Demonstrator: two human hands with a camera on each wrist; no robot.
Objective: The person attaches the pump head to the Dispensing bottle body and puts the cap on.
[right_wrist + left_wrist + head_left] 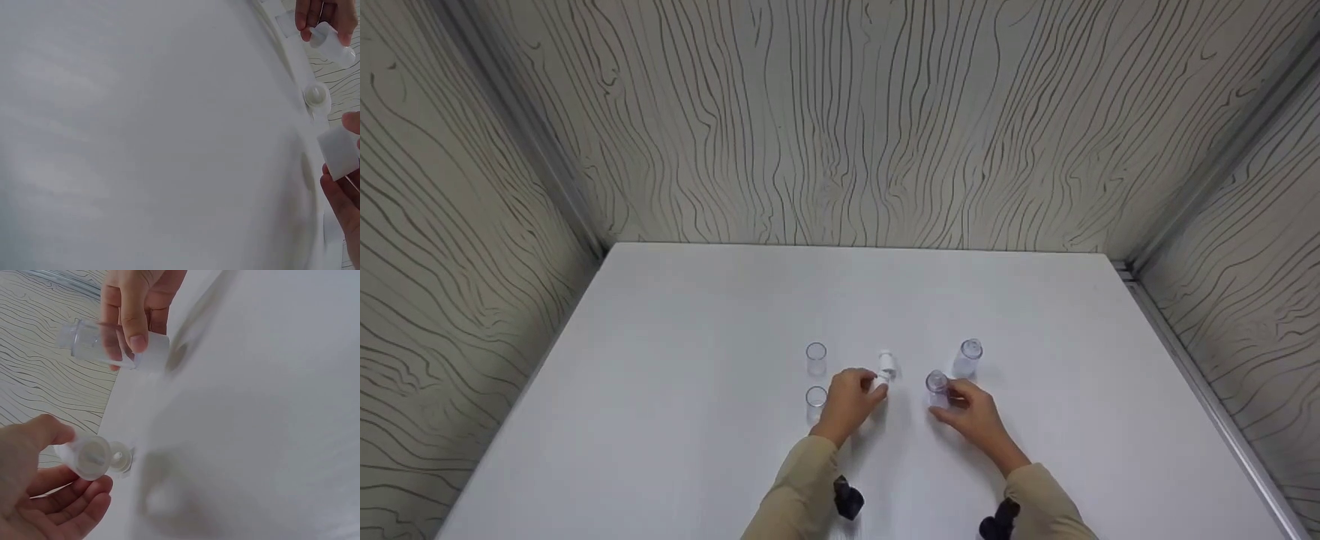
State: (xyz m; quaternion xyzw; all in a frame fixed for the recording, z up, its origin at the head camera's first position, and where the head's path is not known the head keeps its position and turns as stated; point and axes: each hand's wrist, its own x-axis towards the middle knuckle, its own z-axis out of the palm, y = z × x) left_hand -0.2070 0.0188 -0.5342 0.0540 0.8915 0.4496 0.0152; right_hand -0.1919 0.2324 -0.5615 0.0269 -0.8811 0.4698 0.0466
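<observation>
My left hand (847,401) pinches a small white pump part (84,457) between thumb and fingers. Its hollow round end faces the camera in the left wrist view. Close beyond it, a second white pump part (887,362) stands on the table. My right hand (975,416) grips a clear bottle (937,386) around its side, thumb and fingers on opposite sides. This bottle has a narrow neck and a white base (154,352); the base also shows in the right wrist view. Both hands are low over the table, a short gap apart.
Another clear bottle (968,360) stands behind my right hand. Two clear open cylinders (816,363) stand on the left, the nearer one (814,405) right beside my left hand. The white table (697,315) meets wood-patterned walls (840,135) at the back and sides.
</observation>
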